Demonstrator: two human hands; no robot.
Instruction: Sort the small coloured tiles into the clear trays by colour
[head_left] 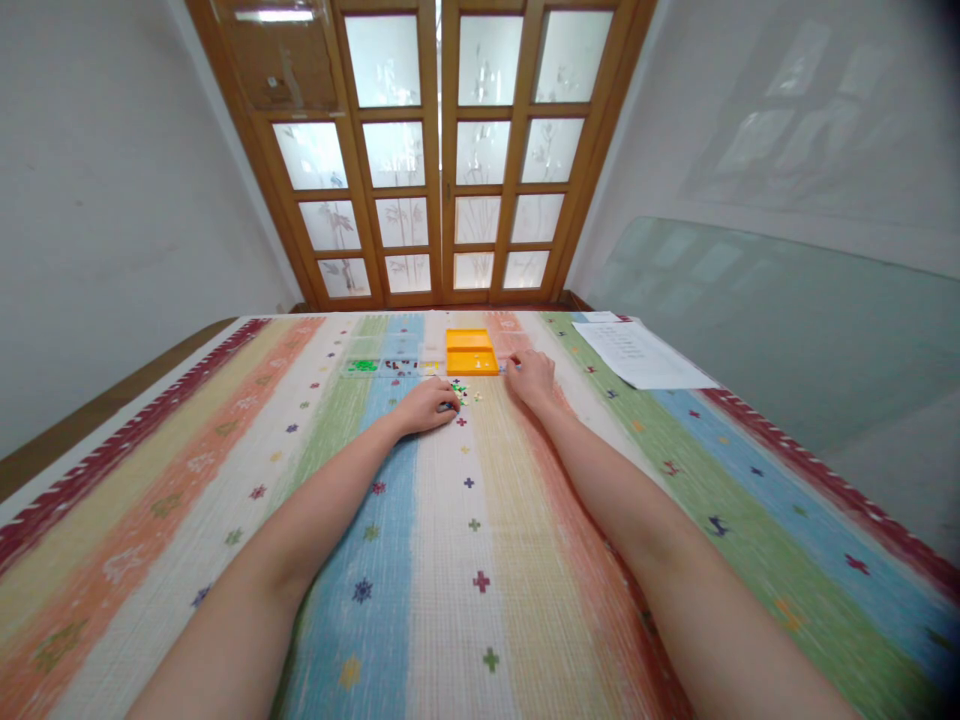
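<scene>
My left hand [429,405] rests on the striped cloth with its fingers curled together, beside a small pile of green and pale loose pieces [460,392]. Whatever its fingertips may hold is hidden. To the right, my right hand [532,376] is closed in a pinch by the right side of an open orange box [472,338]; anything between those fingers is too small to make out. A few small pale bits lie inside the box. Left of it stand clear plastic boxes, one with green pieces [363,366], one with dark reddish pieces [400,368], and one with yellow pieces [430,367].
A striped, patterned tablecloth [450,600] covers the table. Printed white paper sheets [643,356] lie at the far right. A glass panel [750,310] leans against the right wall, and wooden doors with glass panes [442,190] stand beyond the table.
</scene>
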